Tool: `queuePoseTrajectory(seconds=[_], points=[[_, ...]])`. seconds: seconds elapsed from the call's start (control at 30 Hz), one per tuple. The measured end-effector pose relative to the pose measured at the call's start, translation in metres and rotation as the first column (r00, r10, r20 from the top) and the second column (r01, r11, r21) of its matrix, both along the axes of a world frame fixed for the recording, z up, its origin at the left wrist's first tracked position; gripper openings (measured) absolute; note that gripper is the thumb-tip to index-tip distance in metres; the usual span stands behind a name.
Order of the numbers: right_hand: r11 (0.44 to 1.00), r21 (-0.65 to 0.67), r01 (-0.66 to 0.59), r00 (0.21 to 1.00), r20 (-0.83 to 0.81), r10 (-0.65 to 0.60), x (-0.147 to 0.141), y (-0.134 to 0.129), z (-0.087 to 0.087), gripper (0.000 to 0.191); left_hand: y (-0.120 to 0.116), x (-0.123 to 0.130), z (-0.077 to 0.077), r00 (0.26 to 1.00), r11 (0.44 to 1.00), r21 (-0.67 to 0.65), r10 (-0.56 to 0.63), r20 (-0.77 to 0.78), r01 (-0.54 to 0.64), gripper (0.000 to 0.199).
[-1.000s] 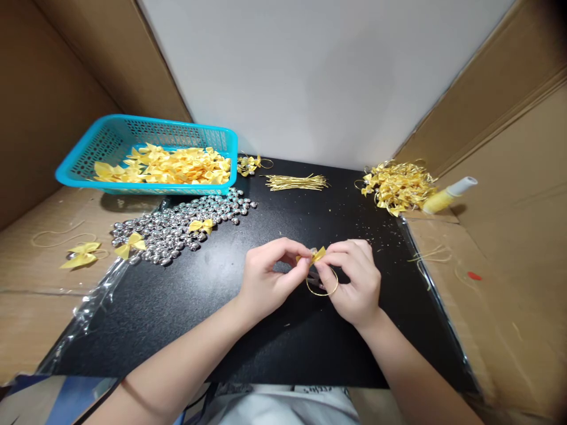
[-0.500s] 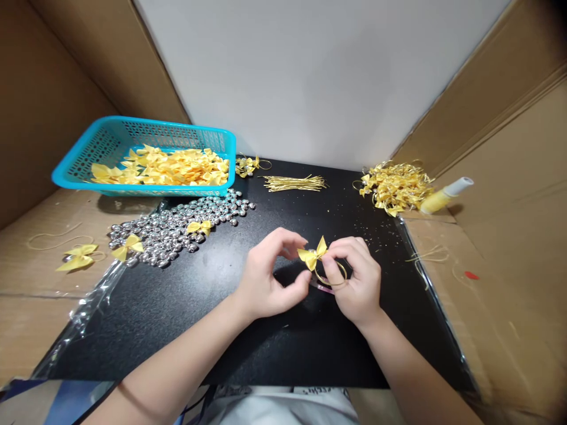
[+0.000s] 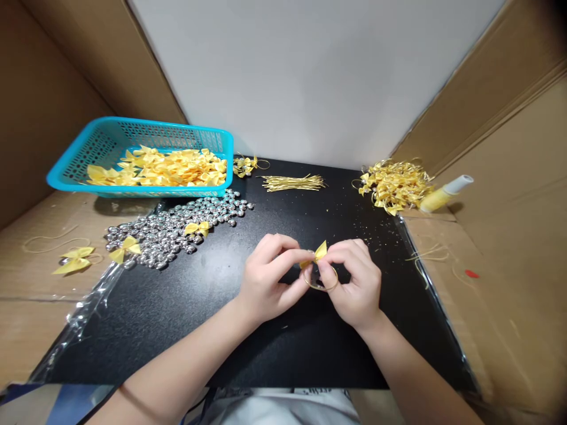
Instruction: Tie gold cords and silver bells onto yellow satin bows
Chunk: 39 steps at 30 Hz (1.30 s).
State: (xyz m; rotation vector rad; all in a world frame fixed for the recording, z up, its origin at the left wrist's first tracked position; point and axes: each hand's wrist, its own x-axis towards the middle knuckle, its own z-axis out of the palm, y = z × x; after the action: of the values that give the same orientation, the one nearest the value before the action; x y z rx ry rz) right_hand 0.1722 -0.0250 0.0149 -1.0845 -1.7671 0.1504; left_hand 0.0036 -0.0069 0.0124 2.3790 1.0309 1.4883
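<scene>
A yellow ribbon bow (image 3: 321, 250) with a loop of gold cord (image 3: 328, 288) hanging from it is held above the black table, between my two hands. My left hand (image 3: 273, 276) pinches the bow's left side with thumb and forefinger, covering much of that wing. On the other side my right hand (image 3: 355, 282) is closed on the bow, its thumb near the knot and the cord loop. The fingertips of both hands almost meet, so the bow's centre is partly hidden.
A blue basket (image 3: 140, 189) of yellow bows stands at back left. Before it spread silver beads (image 3: 163, 230) with loose bows among them. Gold cord pieces (image 3: 294, 183) lie at the back. A pile of corded bows (image 3: 396, 184) and a yellow spool (image 3: 445, 193) sit at right.
My left hand was apart from the bow with thumb and fingers spread; it has moved right and closed on the bow's left side. The cord loop has shifted slightly left.
</scene>
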Motion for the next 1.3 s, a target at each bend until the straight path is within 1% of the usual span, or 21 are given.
queuePoseTrajectory(seconds=[0.1, 0.17, 0.27, 0.3, 0.37, 0.43, 0.5, 0.6, 0.7, 0.8, 0.87, 0.97, 1.13, 1.3], points=[[1.0, -0.021, -0.021, 1.0, -0.01, 0.021, -0.0001, -0.0002, -0.0005, 0.012, 0.0016, -0.0005, -0.0006, 0.999, 0.999, 0.031, 0.014, -0.042, -0.013, 0.009], [0.998, -0.049, -0.035, 0.999, -0.02, 0.034, -0.0004, -0.0001, -0.0001, 0.014, 0.0039, -0.0012, -0.0013, 0.997, 0.997, 0.077, 0.017, -0.079, -0.011, 0.009], [0.992, -0.116, -0.055, 0.998, -0.042, 0.05, -0.0005, 0.0006, 0.0009, 0.016, 0.0078, -0.0023, -0.0016, 0.99, 0.993, 0.115, -0.004, -0.138, 0.02, 0.009], [0.988, -0.141, -0.059, 0.997, -0.053, 0.052, -0.0004, 0.0009, 0.0012, 0.017, 0.0088, -0.0025, -0.0014, 0.988, 0.994, 0.101, -0.022, -0.155, 0.038, 0.008], [0.981, -0.184, -0.068, 0.995, -0.08, 0.054, -0.0001, 0.0016, 0.0018, 0.019, 0.0097, -0.0027, -0.0002, 0.984, 0.996, 0.031, -0.077, -0.163, 0.083, 0.007], [0.974, -0.214, -0.075, 0.993, -0.106, 0.053, 0.0003, 0.0022, 0.0021, 0.02, 0.0092, -0.0025, 0.0014, 0.986, 0.993, -0.042, -0.112, -0.12, 0.108, 0.007], [0.972, -0.223, -0.074, 0.991, -0.122, 0.048, 0.0006, 0.0025, 0.0021, 0.02, 0.0077, -0.0023, 0.0028, 0.995, 0.994, -0.074, -0.088, -0.043, 0.085, 0.006], [0.981, -0.187, -0.057, 0.993, -0.11, 0.037, 0.0006, 0.0019, 0.0019, 0.02, 0.0049, -0.0022, 0.0031, 0.999, 0.999, -0.049, -0.003, 0.045, 0.006, 0.009], [0.991, -0.125, -0.043, 0.997, -0.064, 0.035, 0.0002, 0.0006, 0.002, 0.017, 0.0031, -0.0019, 0.0015, 0.999, 0.999, -0.047, 0.014, 0.048, -0.012, 0.011], [0.996, -0.076, -0.037, 0.999, -0.027, 0.035, -0.0001, -0.0004, 0.0029, 0.016, 0.0026, -0.0017, 0.0005, 1.0, 0.997, -0.081, 0.018, 0.02, -0.017, 0.012], [0.997, -0.061, -0.039, 0.999, -0.017, 0.038, -0.0001, -0.0006, 0.0035, 0.016, 0.0028, -0.0016, 0.0007, 1.0, 0.994, -0.105, 0.025, -0.008, -0.026, 0.016], [0.996, -0.076, -0.044, 0.999, -0.021, 0.042, 0.0002, -0.0003, 0.0032, 0.016, 0.0031, -0.0016, 0.0017, 0.999, 0.988, -0.148, 0.026, -0.028, -0.03, 0.02], [0.989, -0.15, -0.017, 0.998, -0.063, 0.007, 0.0005, 0.0007, 0.0012, 0.016, 0.0038, -0.0006, 0.0027, 0.999, 0.973, -0.227, 0.045, 0.015, -0.04, 0.024], [0.982, -0.191, -0.001, 0.996, -0.089, -0.016, -0.0001, 0.0015, 0.002, 0.018, 0.0046, -0.0002, 0.0045, 0.998, 0.968, -0.246, 0.054, 0.03, -0.045, 0.025]])
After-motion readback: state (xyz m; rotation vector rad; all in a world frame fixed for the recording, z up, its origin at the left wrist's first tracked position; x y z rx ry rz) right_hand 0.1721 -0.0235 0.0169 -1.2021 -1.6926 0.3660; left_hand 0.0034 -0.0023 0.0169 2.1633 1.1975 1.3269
